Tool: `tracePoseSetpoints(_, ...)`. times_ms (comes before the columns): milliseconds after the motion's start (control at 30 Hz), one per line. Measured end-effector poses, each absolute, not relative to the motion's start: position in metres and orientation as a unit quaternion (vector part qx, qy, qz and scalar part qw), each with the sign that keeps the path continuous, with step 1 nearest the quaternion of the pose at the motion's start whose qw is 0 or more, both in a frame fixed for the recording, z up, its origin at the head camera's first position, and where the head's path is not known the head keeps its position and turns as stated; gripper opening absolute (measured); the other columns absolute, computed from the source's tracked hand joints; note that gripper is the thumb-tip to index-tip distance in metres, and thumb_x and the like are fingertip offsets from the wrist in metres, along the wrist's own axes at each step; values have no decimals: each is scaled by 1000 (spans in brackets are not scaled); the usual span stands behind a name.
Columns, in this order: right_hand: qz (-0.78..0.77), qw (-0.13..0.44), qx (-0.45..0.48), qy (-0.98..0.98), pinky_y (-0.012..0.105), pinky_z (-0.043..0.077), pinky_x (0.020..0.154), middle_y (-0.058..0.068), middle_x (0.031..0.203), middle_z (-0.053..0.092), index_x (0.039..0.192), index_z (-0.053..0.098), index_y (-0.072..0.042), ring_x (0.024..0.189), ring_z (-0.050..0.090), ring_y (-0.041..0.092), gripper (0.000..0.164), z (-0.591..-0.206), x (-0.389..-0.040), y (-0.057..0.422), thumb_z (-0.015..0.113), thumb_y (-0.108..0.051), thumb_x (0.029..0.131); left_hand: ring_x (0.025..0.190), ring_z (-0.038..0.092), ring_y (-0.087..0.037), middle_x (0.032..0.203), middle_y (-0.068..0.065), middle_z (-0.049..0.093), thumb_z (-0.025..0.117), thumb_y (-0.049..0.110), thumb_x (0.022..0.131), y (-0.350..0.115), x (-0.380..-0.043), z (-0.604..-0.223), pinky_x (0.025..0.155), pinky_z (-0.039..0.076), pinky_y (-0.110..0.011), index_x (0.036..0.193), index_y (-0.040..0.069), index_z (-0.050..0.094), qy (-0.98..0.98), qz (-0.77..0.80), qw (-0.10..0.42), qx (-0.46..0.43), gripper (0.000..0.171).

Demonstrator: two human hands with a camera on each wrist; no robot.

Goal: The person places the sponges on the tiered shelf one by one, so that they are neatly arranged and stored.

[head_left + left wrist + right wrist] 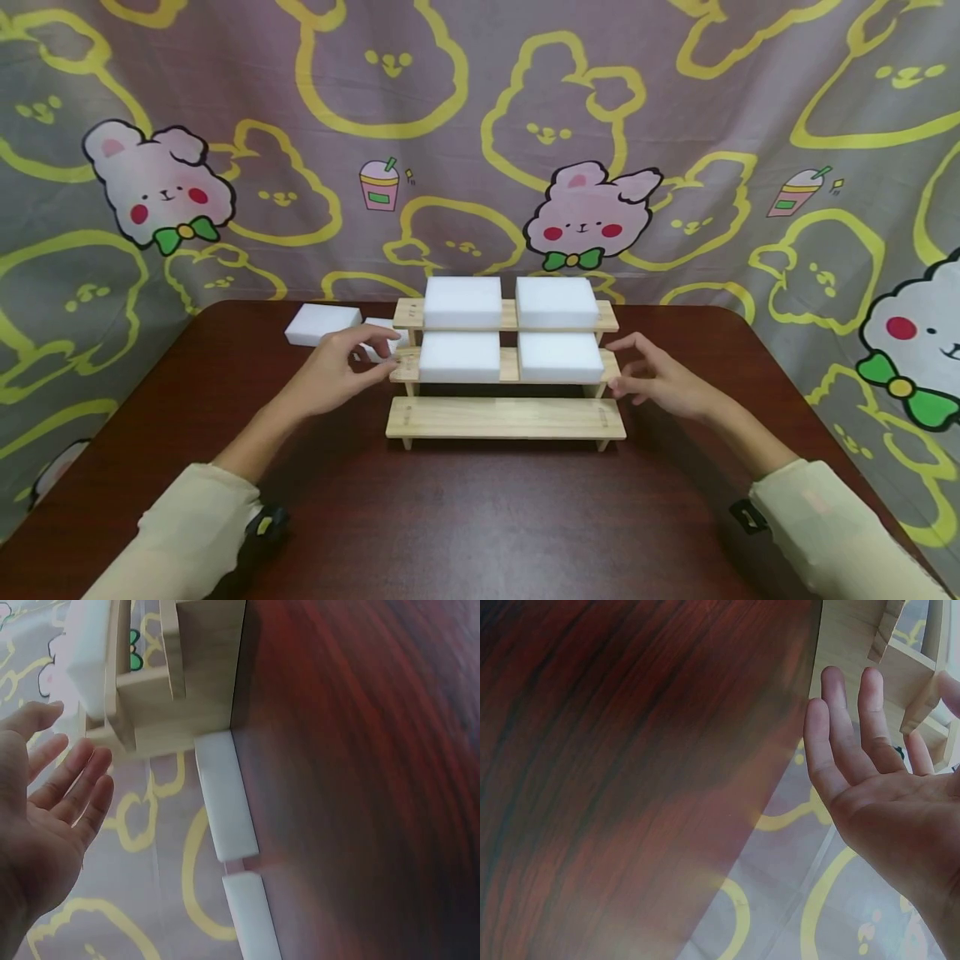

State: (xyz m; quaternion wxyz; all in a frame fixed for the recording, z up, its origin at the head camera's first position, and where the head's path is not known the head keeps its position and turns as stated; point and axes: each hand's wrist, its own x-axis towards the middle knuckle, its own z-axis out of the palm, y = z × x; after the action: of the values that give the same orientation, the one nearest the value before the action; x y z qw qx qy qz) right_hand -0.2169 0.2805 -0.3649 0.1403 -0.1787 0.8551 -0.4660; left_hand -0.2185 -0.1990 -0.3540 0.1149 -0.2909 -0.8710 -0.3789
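Note:
A three-tier wooden display shelf stands on the table. Two white foam blocks, a left one and a right one, sit side by side on its top tier. The middle tier holds another pair, a left block and a right block. My left hand is at the left end of the middle tier, thumb and index finger spread around that corner. At the opposite end is my right hand, fingertips close to the board's edge. In both wrist views the fingers look loosely extended and grip nothing.
Two more white foam blocks, one farther left and one nearer the shelf, lie on the dark red-brown table behind my left hand. A patterned curtain hangs along the table's far edge.

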Motion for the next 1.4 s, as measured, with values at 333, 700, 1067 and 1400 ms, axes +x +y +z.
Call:
tracePoseSetpoints(333, -468, 140, -178, 854, 45, 56, 78, 17, 97, 71, 144, 35, 0, 95, 70, 28, 56, -365, -217, 280, 68, -13, 101, 81, 66, -25, 88, -9, 72, 76, 3, 91, -230, -235, -357, 70, 55, -34, 114, -3, 72, -901, -337, 152, -228, 24)
tracePoseSetpoints(700, -466, 141, -179, 855, 45, 56, 77, 16, 96, 71, 145, 34, 0, 95, 70, 29, 57, -365, -218, 280, 67, -13, 100, 90, 70, -36, 106, -24, 72, 74, 3, 93, -246, -256, -373, 76, 58, -46, 120, -9, 68, -913, -337, 115, -196, 31)
tracePoseSetpoints(1067, -465, 138, -180, 856, 45, 56, 77, 17, 98, 71, 144, 35, 0, 96, 70, 29, 56, -366, -218, 278, 68, -13, 100, 115, 57, -47, 124, -27, 68, 74, 11, 92, -236, -267, -384, 100, 44, -60, 129, -10, 65, -948, -207, 59, -233, 43)
tracePoseSetpoints(1400, -464, 137, -182, 856, 46, 56, 77, 20, 97, 71, 143, 35, 1, 95, 70, 30, 55, -365, -217, 280, 68, -13, 100, 94, 61, -41, 101, -21, 71, 84, 8, 82, -236, -263, -386, 84, 50, -53, 106, -7, 75, -943, -162, 110, -268, 30)
